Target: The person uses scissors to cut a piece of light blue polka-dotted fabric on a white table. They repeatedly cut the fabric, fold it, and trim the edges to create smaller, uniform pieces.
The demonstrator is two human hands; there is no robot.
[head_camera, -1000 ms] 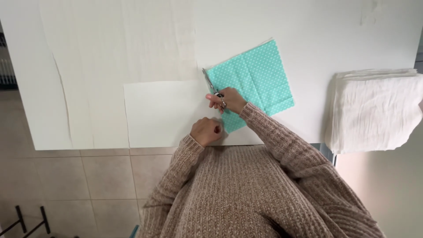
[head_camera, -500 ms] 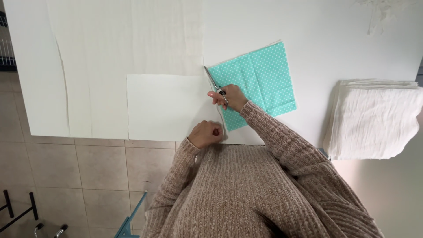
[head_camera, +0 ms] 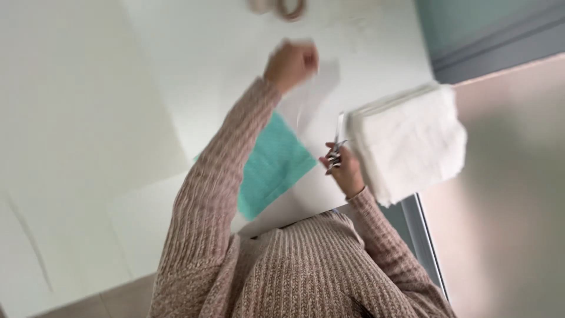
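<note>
Your left hand (head_camera: pixel 291 62) is stretched far out toward the top centre of the frame, closed into a loose fist. It looks clamped on the edge of a pale sheet (head_camera: pixel 312 94) that trails back down from it, though motion blur makes the grip itself hard to confirm. The sheet seems lifted off the table (head_camera: pixel 176 70), as if held up and out of the way.

Your right hand (head_camera: pixel 344 171) sits right of centre, lower in the frame, with its fingers closed through the handles of a pair of scissors (head_camera: pixel 338 144). The blades point up the frame, away from your body, which keeps the tips clear of your other arm. I cannot tell whether the blades are open or closed.

Between your two arms, a teal cloth (head_camera: pixel 273 165) lies flat on the white table, partly hidden under your left sleeve (head_camera: pixel 218 176). It rests on a larger white sheet (head_camera: pixel 297 203) whose near edge reaches your chest.

Just beside your right hand, toward the right of the frame, a stack of folded white fabric (head_camera: pixel 412 141) sits at the table's edge, within easy reach. At the very top of the frame, a roll of tape (head_camera: pixel 288 7) is partly cut off by the picture edge. Your ribbed beige sweater fills the lower middle. The whole view is tilted and blurred.
</note>
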